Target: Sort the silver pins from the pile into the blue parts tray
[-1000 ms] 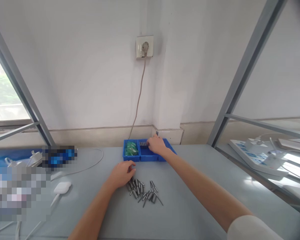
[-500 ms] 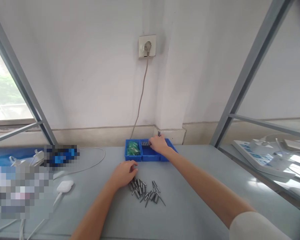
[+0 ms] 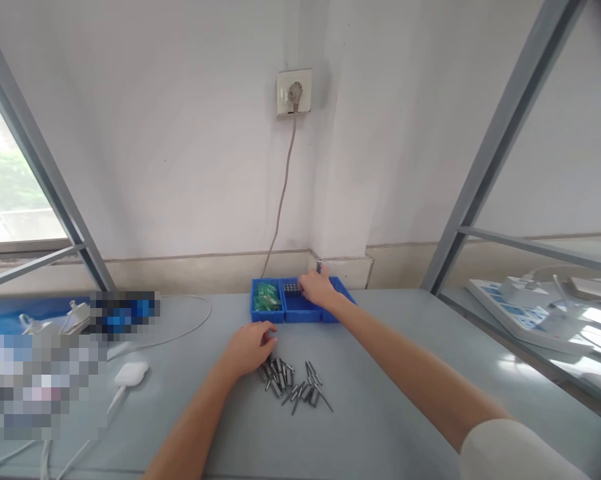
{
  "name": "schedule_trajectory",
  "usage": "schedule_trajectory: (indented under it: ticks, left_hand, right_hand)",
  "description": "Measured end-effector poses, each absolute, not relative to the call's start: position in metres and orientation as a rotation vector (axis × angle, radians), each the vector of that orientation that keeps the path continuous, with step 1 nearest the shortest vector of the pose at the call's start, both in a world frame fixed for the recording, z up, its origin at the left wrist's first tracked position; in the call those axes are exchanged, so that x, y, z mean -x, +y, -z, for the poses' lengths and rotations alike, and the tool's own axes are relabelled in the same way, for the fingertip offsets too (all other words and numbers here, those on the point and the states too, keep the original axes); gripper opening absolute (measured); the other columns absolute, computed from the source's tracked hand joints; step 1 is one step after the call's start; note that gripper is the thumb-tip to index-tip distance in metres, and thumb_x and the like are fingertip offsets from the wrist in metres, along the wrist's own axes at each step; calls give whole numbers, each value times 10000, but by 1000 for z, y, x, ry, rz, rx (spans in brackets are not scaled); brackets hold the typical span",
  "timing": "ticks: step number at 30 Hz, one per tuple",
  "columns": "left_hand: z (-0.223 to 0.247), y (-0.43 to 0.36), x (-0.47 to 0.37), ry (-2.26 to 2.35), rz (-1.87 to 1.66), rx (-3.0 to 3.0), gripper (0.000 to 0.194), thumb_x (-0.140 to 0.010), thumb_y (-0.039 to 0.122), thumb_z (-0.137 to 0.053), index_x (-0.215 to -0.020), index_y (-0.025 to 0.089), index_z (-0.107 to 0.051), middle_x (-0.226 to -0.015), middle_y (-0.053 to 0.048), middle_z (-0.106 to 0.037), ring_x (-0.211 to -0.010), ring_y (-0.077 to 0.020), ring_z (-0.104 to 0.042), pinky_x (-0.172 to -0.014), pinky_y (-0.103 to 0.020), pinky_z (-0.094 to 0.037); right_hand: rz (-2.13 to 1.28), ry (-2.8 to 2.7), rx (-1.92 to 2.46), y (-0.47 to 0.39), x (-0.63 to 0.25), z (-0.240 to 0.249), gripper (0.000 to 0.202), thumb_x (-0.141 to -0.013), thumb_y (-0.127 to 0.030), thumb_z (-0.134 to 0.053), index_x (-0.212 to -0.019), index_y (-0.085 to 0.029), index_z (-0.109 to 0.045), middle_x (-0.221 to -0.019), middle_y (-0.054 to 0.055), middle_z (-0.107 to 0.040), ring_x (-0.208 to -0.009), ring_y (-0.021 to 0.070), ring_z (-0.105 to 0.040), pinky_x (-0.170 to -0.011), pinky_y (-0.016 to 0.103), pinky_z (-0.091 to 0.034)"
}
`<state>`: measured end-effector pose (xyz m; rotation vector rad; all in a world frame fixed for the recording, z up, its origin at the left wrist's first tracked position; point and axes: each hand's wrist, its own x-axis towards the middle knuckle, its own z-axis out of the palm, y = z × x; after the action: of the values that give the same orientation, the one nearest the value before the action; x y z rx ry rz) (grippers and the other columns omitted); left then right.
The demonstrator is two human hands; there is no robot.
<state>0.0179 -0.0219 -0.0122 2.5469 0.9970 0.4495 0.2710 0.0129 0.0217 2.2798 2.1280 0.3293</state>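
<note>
My right hand point(image 3: 317, 288) reaches into the middle of a blue divided bin point(image 3: 303, 318), fingers bent down and together. The fingertips are at the right end of small shiny metal parts point(image 3: 291, 288) lined up along the bin's back; what they pinch is hidden. A short metal cylinder point(image 3: 319, 266) shows just above this hand; whether it is gripped I cannot tell. On the table, my left hand point(image 3: 250, 347) rests with thumb and curled index finger apart, beside a pile of metal pins and sleeves point(image 3: 279, 377). A second cluster of metal parts point(image 3: 307, 392) lies to the right.
Green packets point(image 3: 267, 297) fill the bin's left compartment. A white charger case point(image 3: 131, 374), cables and adapters point(image 3: 45, 335) occupy the left side of the grey table point(image 3: 380, 407). Metal frame bars point(image 3: 460, 220) rise on both sides. A power strip point(image 3: 520, 317) lies at far right.
Both hands keep nearly the same place and pose. Only a slight shift of the whole view shows.
</note>
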Motion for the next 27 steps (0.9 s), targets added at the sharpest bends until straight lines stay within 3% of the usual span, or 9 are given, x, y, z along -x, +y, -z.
schedule_trajectory:
  ticks: [5,14,17,20,22,23,25,27]
  left_hand:
    - [11,-23,-18,990,-457,-2546,236,-892,295,-483,-1065,243,-634,-926,-13,-690,-836,-200,-614,-702,-289,-416]
    - [13,-21,-17,998,-453,-2554,233,-891,296,-486,-1067,255,-633,-918,-3,-690,-832,-197,-615,-694,-286,-418]
    - [13,-21,-17,999,-451,-2560,237,-893,298,-485,-1074,257,-631,-920,-3,-689,-834,-195,-616,-698,-284,-423]
    - [12,-22,-18,998,-451,-2565,245,-894,304,-482,-1078,249,-634,-917,-10,-688,-820,-192,-616,-700,-287,-432]
    - [11,-23,-18,995,-445,-2566,258,-896,307,-474,-1089,243,-633,-921,-19,-687,-824,-198,-618,-703,-292,-438]
    - [11,-23,-18,992,-441,-2568,266,-897,307,-470,-1097,242,-632,-925,-23,-687,-834,-202,-620,-709,-295,-440]
    - [9,-23,-19,991,-430,-2574,275,-896,306,-469,-1108,241,-631,-940,-29,-687,-866,-213,-621,-727,-302,-446]
    - [9,-24,-19,999,-421,-2580,275,-895,308,-472,-1108,240,-632,-955,-34,-686,-889,-219,-620,-747,-308,-451]
  right_hand:
    - [-351,2132,-2277,13,-270,-22,200,-815,-57,-545,-888,-147,-708,-915,153,-691,-1055,301,-540,-1042,555,-152]
    - [-394,2144,-2333,4,-263,-30,190,-820,-60,-548,-904,-146,-695,-1094,162,-657,-1142,329,-477,-1038,555,-168]
    - [-415,2208,-2345,-7,-254,-43,206,-848,-87,-525,-994,-142,-660,-1108,164,-644,-1154,323,-465,-992,479,-263]
    - [-388,2327,-2315,-33,-240,-53,222,-883,-127,-475,-1044,-159,-625,-1096,130,-645,-1069,254,-522,-850,326,-363]
    - [-267,2422,-2278,-58,-230,-53,196,-859,-151,-492,-989,-195,-631,-1007,66,-669,-889,183,-579,-704,257,-375]
    - [-53,2514,-2274,-72,-226,-50,158,-833,-171,-521,-926,-202,-645,-958,48,-676,-831,172,-585,-660,249,-364]
    - [361,2594,-2200,-96,-219,-40,126,-795,-194,-544,-832,-209,-663,-857,28,-685,-775,170,-593,-626,246,-355]
    - [545,2525,-2208,-114,-216,-28,101,-748,-199,-561,-740,-203,-661,-785,30,-683,-761,183,-596,-594,255,-335]
